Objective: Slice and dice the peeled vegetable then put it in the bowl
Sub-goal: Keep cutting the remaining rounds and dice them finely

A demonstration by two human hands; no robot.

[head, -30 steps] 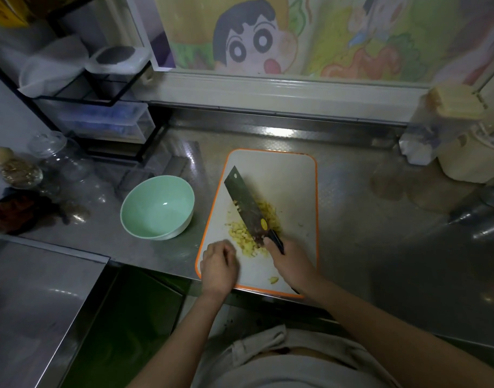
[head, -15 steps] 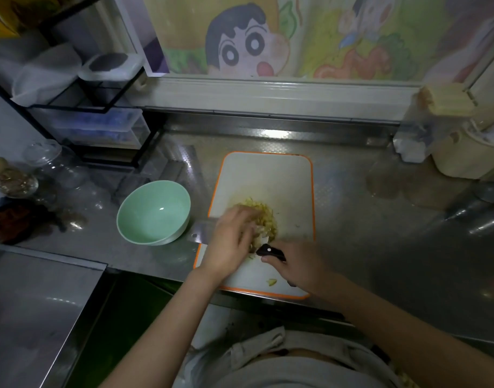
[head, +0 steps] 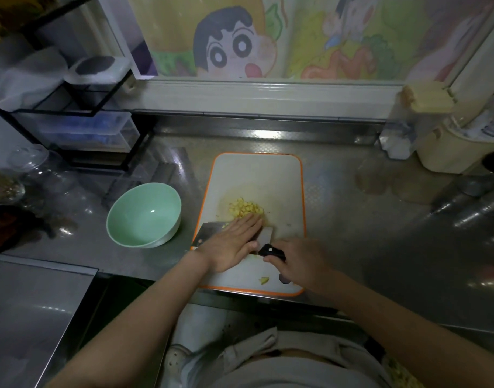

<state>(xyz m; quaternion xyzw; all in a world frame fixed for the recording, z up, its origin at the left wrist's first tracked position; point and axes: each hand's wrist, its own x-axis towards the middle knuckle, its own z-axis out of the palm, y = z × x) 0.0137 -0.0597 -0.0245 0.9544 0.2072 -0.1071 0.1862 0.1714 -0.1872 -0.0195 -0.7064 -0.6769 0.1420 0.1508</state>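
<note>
We note the cleaver (head: 209,233) now flat; left hand (head: 234,243) presses it, fingers straight together; right hand (head: 301,261) grips handle; scooping dice (head: 245,208) likely next.

- Knife (head: 208,234): 1.0 s ago on edge, tip pointing away across the board (head: 268,175); now flat on the board, blade pointing left.
- Left hand (head: 234,243): was curled beside the pieces (head: 245,208); now flat on the blade, fingers straight, tips at the heap.
- Pieces: were spread either side of the blade; now one compact heap just beyond it.
- Right hand (head: 301,261): turned with the handle.
</note>
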